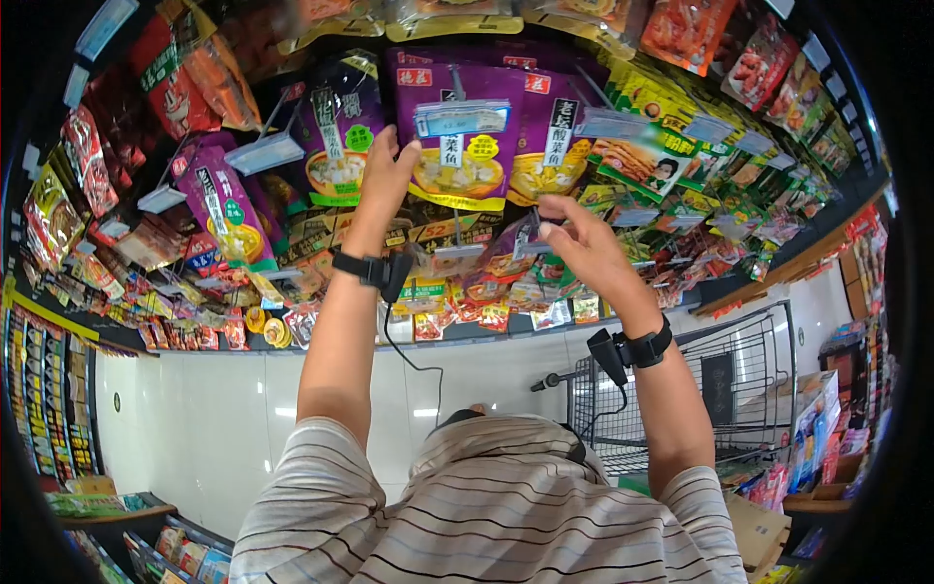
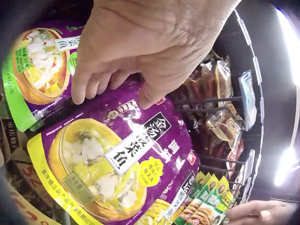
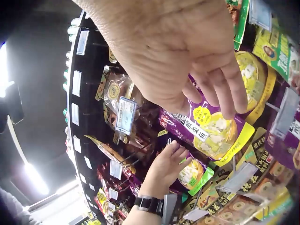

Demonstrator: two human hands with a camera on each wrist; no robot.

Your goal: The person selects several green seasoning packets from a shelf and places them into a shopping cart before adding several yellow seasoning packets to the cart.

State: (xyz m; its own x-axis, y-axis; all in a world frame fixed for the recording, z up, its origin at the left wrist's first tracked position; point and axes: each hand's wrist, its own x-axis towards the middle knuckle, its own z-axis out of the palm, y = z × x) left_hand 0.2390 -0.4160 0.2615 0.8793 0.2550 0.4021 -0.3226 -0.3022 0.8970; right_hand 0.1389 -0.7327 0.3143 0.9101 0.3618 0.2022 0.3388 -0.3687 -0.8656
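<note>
A purple pickled-fish seasoning pouch (image 1: 457, 161) with a yellow bottom edge hangs at the middle of the rack, behind a price tag (image 1: 462, 118). My left hand (image 1: 386, 185) is at its left edge, fingers loosely bent and thumb apart over the purple film. To the left hangs a similar pouch with a green bottom (image 2: 42, 70), partly covered by that hand. My right hand (image 1: 589, 248) is below and right of the middle pouch, with fingers spread and slightly bent. In the right wrist view its fingers (image 3: 222, 91) overlap the purple pouches, and nothing shows in its grasp.
Price tags on hooks jut out across the rack, one (image 1: 608, 123) near the right hand. Green and yellow packets (image 1: 642, 156) hang to the right. A wire shopping cart (image 1: 700, 389) stands at the lower right on the pale floor (image 1: 224, 409).
</note>
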